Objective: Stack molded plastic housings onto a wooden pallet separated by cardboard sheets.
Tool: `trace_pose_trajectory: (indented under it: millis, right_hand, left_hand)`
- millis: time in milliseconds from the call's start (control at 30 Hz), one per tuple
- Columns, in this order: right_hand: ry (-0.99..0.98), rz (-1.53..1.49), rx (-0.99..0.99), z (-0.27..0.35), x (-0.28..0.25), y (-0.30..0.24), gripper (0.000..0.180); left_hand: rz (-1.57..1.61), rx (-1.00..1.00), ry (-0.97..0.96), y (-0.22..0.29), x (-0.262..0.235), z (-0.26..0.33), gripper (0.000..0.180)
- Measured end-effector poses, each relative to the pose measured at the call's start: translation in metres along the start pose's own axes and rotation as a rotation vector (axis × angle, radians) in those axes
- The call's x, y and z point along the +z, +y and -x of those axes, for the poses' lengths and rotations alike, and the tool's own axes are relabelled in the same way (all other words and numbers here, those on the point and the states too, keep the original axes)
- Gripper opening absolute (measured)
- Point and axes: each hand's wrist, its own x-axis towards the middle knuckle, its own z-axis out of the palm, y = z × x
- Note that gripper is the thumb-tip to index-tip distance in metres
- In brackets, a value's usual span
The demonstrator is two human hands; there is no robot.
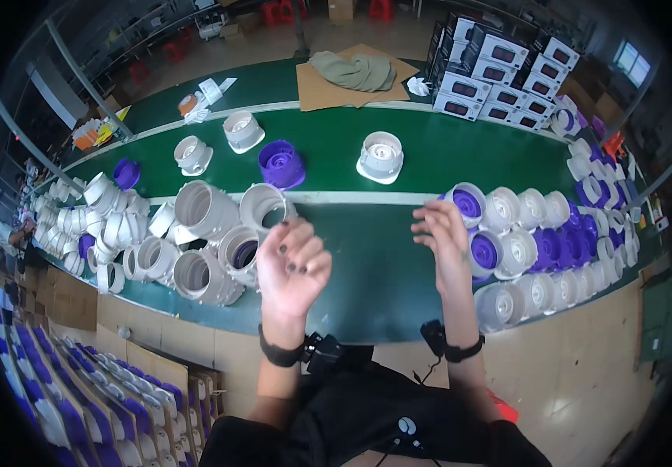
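Hovering bare left hand (pixel 293 265), right hand (pixel 441 233), glossy white plastic cylinders (pixel 203 241), green belt (pixel 375 272)

The scene is evenly and fairly brightly lit from overhead, so the green worktop (pixel 398 148) shows only soft, short shadows under the white plastic housings (pixel 203 210). A window (pixel 631 62) at the upper right glows pale and slightly washed out. Both hands (pixel 293 265) are smeared by motion blur (the fingertips most of all), while the parts lying on the worktop stay reasonably sharp. The fisheye lens bends the worktop's edges into arcs and squeezes everything near the rim, and a black vignette closes off the corners. Colours look saturated, with faint purple fringing at the lower left.
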Motion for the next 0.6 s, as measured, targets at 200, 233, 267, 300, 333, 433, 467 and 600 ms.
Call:
trace_pose_trajectory:
  millis: [200, 233, 267, 300, 333, 433, 467, 600]
  right_hand:
    - [0.277, 0.100, 0.118, -0.211, -0.010, 0.079, 0.037]
    - [0.279, 0.098, 0.130, -0.240, -0.021, 0.114, 0.037]
    - [0.393, 0.196, 0.162, -0.268, -0.042, 0.154, 0.042]
    - [0.513, 0.295, 0.193, -0.292, -0.058, 0.181, 0.047]
    - [0.498, 0.286, 0.197, -0.308, -0.054, 0.195, 0.047]
    - [0.518, 0.289, 0.387, -0.315, -0.049, 0.227, 0.056]
    - [0.508, 0.291, 0.409, -0.315, -0.047, 0.234, 0.056]
    - [0.382, 0.160, 0.251, -0.322, -0.080, 0.268, 0.051]
  left_hand:
    - [-0.439, 0.405, 0.025, 0.030, -0.032, -0.205, 0.013]
    - [-0.588, 0.431, 0.160, 0.035, -0.057, -0.235, 0.014]
    - [-0.822, 0.412, 0.233, 0.041, -0.091, -0.263, 0.018]
    - [-1.017, 0.339, 0.300, 0.039, -0.120, -0.286, 0.028]
    - [-1.188, 0.248, 0.441, 0.047, -0.152, -0.304, 0.041]
    - [-1.539, 0.144, 0.551, 0.062, -0.217, -0.327, 0.063]
    - [-1.596, 0.119, 0.568, 0.063, -0.230, -0.331, 0.065]
    - [-1.567, 0.003, 0.566, 0.030, -0.255, -0.351, 0.062]
